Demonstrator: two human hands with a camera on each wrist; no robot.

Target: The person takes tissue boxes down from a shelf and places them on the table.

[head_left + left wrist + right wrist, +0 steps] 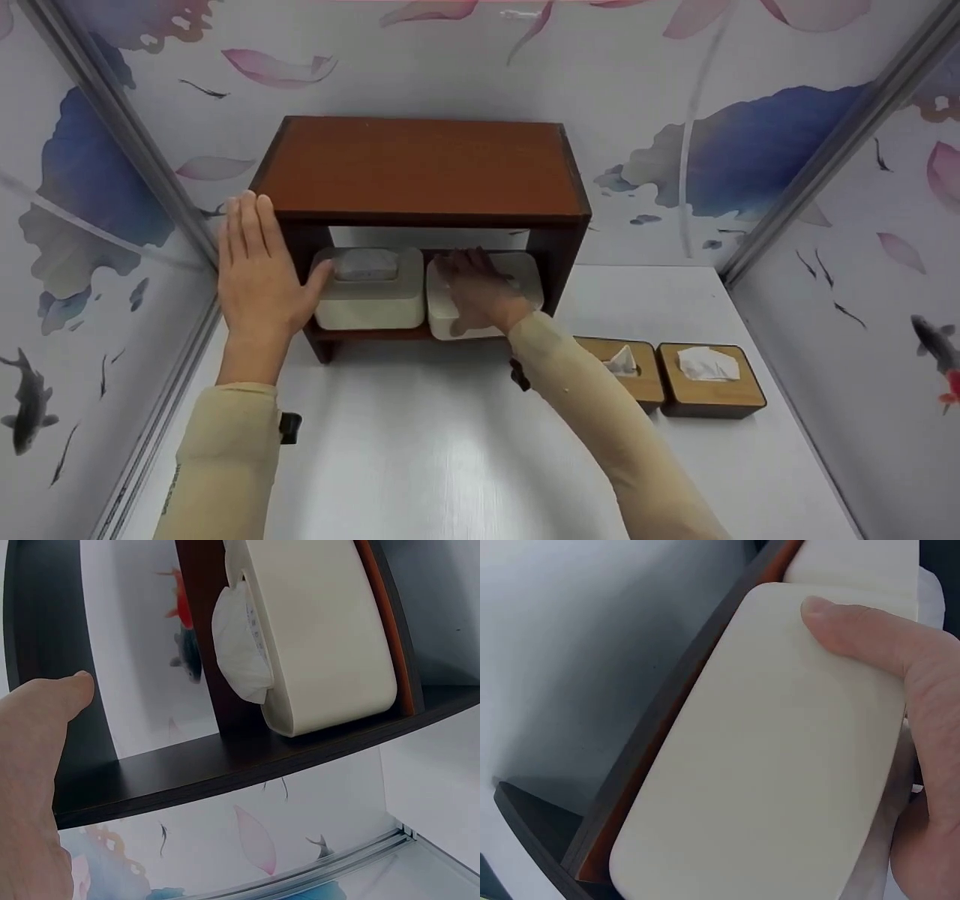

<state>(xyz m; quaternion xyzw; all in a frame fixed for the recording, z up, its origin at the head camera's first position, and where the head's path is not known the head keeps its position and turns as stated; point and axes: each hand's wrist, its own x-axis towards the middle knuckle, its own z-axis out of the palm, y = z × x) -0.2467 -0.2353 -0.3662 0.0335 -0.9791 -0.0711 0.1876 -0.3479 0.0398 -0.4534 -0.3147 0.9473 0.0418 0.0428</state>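
Observation:
Inside a brown wooden shelf [420,166] stand two cream tissue boxes side by side. The left tissue box [369,311] has a white tissue [238,645] showing in its top slot. My right hand [480,292] rests on the right tissue box [750,735]: fingers stretched over its top, thumb laid straight on its front face. That box's front sits slightly farther out than its neighbour's. My left hand [259,289] lies flat, fingers straight, at the shelf's left side panel, with the thumb out toward its front edge. The left fingers are out of sight in the left wrist view.
Two wood-topped tissue boxes, the nearer one [615,352] partly behind my right forearm and the other [711,390] beside it, stand on the white table [420,450] to the right. Printed wall panels [465,75] enclose the back and both sides.

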